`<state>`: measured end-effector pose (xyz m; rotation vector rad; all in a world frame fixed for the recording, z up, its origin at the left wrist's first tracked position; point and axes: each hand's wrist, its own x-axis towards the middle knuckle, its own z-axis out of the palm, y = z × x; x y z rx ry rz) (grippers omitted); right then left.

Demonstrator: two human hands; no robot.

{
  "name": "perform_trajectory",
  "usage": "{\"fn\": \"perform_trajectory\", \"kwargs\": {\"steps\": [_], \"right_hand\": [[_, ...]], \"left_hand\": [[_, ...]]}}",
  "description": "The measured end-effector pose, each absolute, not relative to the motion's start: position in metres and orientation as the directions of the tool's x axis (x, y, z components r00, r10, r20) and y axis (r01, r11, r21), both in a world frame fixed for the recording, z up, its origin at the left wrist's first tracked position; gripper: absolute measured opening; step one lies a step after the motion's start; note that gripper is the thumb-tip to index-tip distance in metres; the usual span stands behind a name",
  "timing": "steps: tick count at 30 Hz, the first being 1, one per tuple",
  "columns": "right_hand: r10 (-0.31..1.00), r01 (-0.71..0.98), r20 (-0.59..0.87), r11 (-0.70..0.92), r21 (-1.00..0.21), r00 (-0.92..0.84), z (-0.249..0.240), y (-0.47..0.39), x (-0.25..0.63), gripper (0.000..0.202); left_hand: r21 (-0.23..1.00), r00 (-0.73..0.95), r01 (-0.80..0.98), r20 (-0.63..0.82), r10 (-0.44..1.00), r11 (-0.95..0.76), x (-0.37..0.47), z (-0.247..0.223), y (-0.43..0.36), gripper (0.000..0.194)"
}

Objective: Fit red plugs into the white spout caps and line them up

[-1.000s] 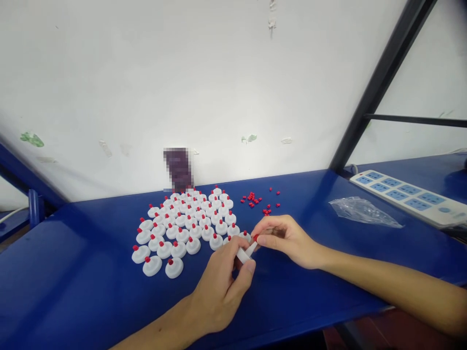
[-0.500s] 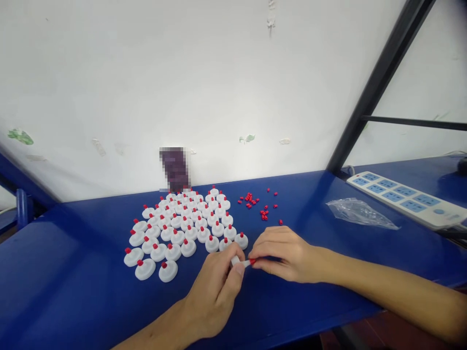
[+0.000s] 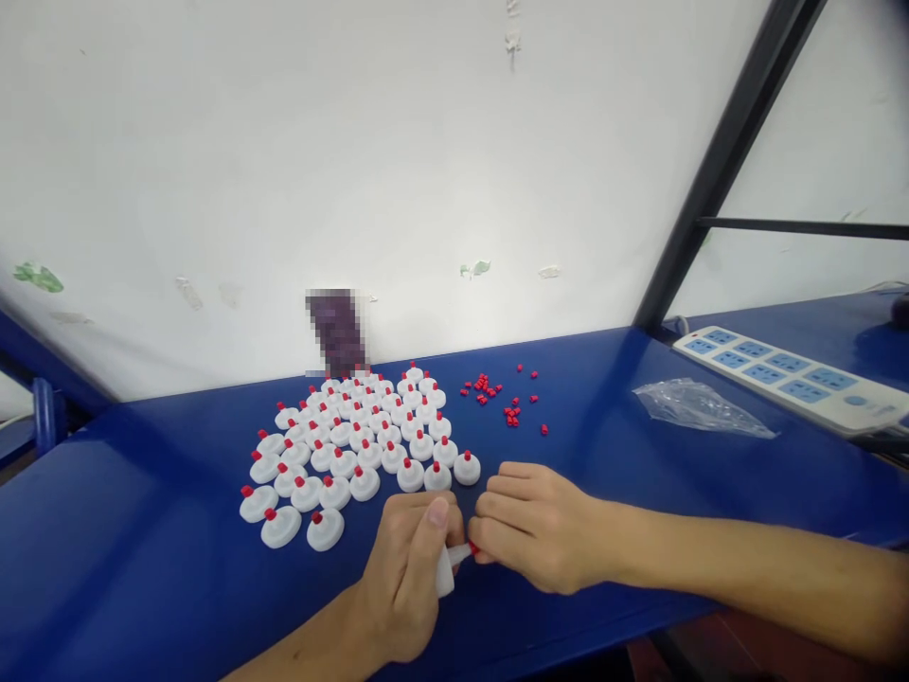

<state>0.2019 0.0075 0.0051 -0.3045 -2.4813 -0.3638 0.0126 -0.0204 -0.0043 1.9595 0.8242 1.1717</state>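
On the blue tabletop [image 3: 177, 568] near its front edge, the left hand [image 3: 408, 573] has its grip pinched around a white cap [image 3: 445, 568], and the right hand [image 3: 536, 530] pinches a tiny red plug [image 3: 472, 547] right at the cap's tip. Just behind the hands sit rows of finished caps [image 3: 355, 440], with loose red plugs [image 3: 504, 398], a plastic bag [image 3: 692, 407] and a power strip [image 3: 788, 379] off to the right.

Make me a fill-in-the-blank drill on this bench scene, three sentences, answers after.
1. The left hand grips a white cap whose tip is ___ in colour.
2. The crumpled clear plastic bag lies on the ___ bench.
3. The power strip lies to the ___ of that bag.

Missing words: red; blue; right
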Motion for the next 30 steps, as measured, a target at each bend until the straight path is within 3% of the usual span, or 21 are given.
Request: {"fn": "perform_trajectory", "kwargs": {"steps": [6,12,19,24,27,30], "right_hand": [[0.242,0.286,0.587,0.958,-0.018,-0.773,0.010,-0.005,0.193,0.034],[0.293,0.165,0.446,0.938,-0.304,-0.846,0.015,-0.013,0.195,0.026],[0.320,0.133,0.400,0.893,-0.429,-0.859,0.016,-0.015,0.195,0.024],[0.450,0.178,0.372,0.798,-0.576,-0.812,0.016,-0.009,0.200,0.025],[0.513,0.174,0.425,0.766,-0.618,-0.746,0.015,0.001,0.207,0.027],[0.535,0.190,0.512,0.793,-0.579,-0.672,0.014,0.020,0.220,0.024]], "left_hand": [[0.715,0.257,0.092,0.656,0.710,-0.694,0.019,-0.009,-0.021,0.047],[0.455,0.360,0.127,0.807,0.468,-0.882,0.016,-0.011,-0.023,0.042],[0.323,0.448,0.206,0.808,0.383,-0.924,0.011,-0.013,-0.022,0.037],[0.241,0.478,0.256,0.810,0.340,-0.936,0.016,-0.004,-0.012,0.031],[0.195,0.531,0.387,0.752,0.391,-0.901,0.017,0.003,-0.009,0.026],[0.224,0.582,0.490,0.636,0.507,-0.843,0.015,0.006,-0.010,0.018]]}}
